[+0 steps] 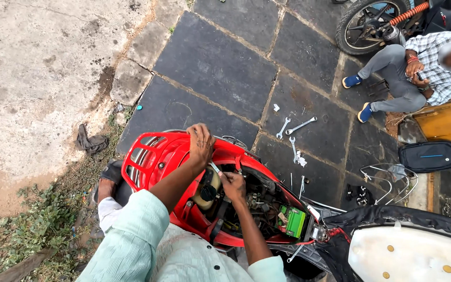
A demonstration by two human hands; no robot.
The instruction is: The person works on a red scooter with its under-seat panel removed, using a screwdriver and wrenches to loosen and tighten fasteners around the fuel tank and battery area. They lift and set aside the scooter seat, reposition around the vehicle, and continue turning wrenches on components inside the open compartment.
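Head view: hands (left (200, 146), right (233, 185)) inside red scooter (168, 151) bay's rim.

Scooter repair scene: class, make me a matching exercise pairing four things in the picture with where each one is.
Things:
1. left hand
2. right hand
3. spanners
4. green battery

Places:
A. lying on the dark paving stones
B. inside the open compartment, beside the raised seat
C. resting on the red rear bodywork
D. holding a small metal tool over the engine bay

Pairs: 1-C, 2-D, 3-A, 4-B
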